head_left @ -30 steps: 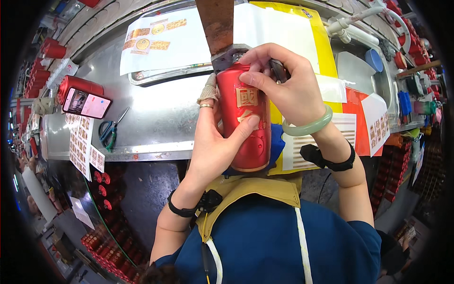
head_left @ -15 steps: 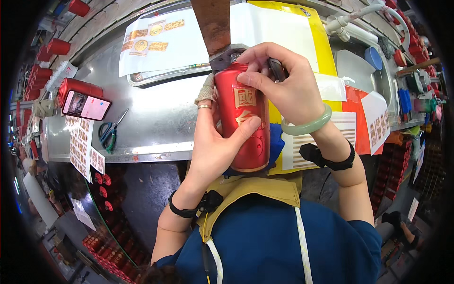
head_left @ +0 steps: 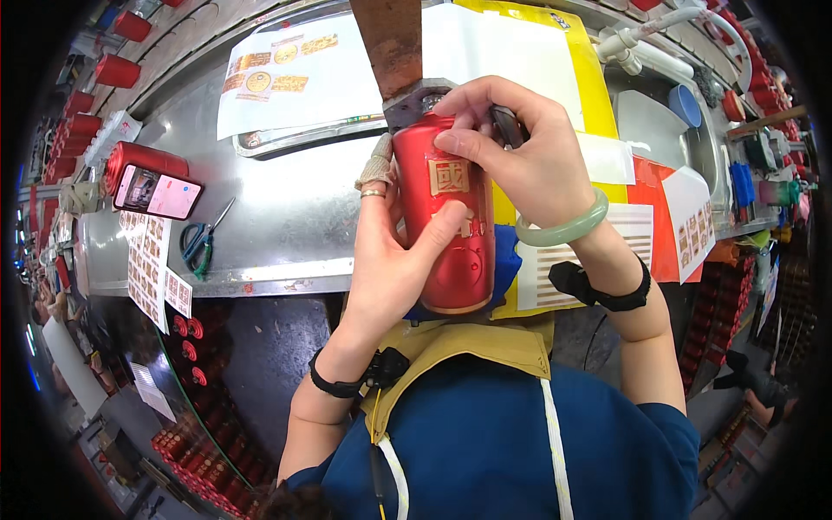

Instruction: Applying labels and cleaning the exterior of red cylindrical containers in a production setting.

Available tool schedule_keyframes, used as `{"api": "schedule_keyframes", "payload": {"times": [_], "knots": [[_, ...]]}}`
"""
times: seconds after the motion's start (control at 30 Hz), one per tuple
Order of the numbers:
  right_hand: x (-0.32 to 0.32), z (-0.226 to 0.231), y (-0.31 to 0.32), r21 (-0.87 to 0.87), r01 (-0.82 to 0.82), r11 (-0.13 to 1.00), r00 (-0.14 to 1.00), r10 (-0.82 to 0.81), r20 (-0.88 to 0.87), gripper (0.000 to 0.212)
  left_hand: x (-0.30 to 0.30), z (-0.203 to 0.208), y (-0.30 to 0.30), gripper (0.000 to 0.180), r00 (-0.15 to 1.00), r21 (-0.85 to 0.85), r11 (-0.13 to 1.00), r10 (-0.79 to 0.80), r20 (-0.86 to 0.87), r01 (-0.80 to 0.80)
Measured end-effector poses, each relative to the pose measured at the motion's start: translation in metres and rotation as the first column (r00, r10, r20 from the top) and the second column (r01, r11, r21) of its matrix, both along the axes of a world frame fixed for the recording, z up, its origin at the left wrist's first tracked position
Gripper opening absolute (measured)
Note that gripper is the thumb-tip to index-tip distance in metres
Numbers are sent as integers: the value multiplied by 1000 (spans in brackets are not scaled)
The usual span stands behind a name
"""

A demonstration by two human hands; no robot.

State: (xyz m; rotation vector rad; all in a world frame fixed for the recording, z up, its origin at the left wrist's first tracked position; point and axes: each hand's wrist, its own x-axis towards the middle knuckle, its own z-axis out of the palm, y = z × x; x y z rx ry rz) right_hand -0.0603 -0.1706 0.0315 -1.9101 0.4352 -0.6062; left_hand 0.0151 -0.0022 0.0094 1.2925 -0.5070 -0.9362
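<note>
A red bottle with raised gold characters lies tilted before me, its neck end against a dark metal holder below a brown upright bar. My left hand is closed round its left side, thumb across the lower gold character. A pale cover wraps one left fingertip. Above, my right hand has curled fingers at the bottle's shoulder, its thumb touching the red surface above the upper character. A dark looped piece shows by the right fingers. What they pinch is hidden.
On the metal bench lie scissors, a phone leaning on a red cylinder, and sheets of gold labels. Yellow and red sheets lie to the right, near a blue cup. Red containers stand at upper left.
My left thumb has slid slightly left and down over the lower character. My right hand stays almost still. The red containers at upper left have shifted, and a person at far right has moved.
</note>
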Motion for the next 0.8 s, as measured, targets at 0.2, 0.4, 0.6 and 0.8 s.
{"api": "schedule_keyframes", "payload": {"times": [0.2, 0.4, 0.6, 0.8], "knots": [[0, -3, 0, 30, -2, 1000, 1000, 1, 21, 18, 0, -2, 2, 78, 999, -4, 1000, -13, 35, 13], [0, -1, 0, 18, 1, 1000, 1000, -1, 10, 18, -1, -2, 1, 81, 999, 4, 1000, 0, 45, 0], [0, -3, 0, 5, 11, 1000, 1000, -11, 9, 19, 0, 2, 0, 82, 1000, 22, 1000, -9, 24, 9], [-2, -4, -10, 164, 100, 981, 995, -95, -39, 20, 2, 4, -2, 74, 1000, -11, 1000, 6, 13, -6]]}}
